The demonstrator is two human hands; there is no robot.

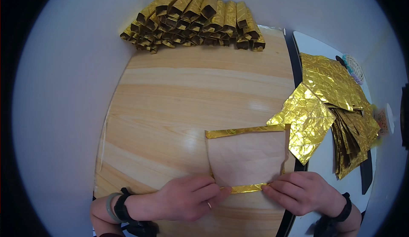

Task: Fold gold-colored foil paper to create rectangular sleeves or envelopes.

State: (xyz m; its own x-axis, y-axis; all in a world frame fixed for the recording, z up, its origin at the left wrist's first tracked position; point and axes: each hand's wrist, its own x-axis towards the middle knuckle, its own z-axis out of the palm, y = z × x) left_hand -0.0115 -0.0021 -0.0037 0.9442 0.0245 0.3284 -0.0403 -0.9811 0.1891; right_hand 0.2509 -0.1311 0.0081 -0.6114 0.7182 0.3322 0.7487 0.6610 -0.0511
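Observation:
A sheet of gold foil paper lies on the table with its plain brownish-pink side up. Narrow gold strips are folded over along its far and near edges, and its right edge is turned up. My left hand pinches the near folded strip at its left end, fingers closed. At the right end of that strip, my right hand presses and pinches with closed fingertips. The fingertips partly hide both near corners. A loose gold foil sheet lies just beyond the paper's right edge, overlapping the table's side.
Folded gold foil tubes are piled at the far end of the wooden table. On the white surface at right lie a stack of gold foil sheets, a woven item and a white cup. Pale walls enclose the table.

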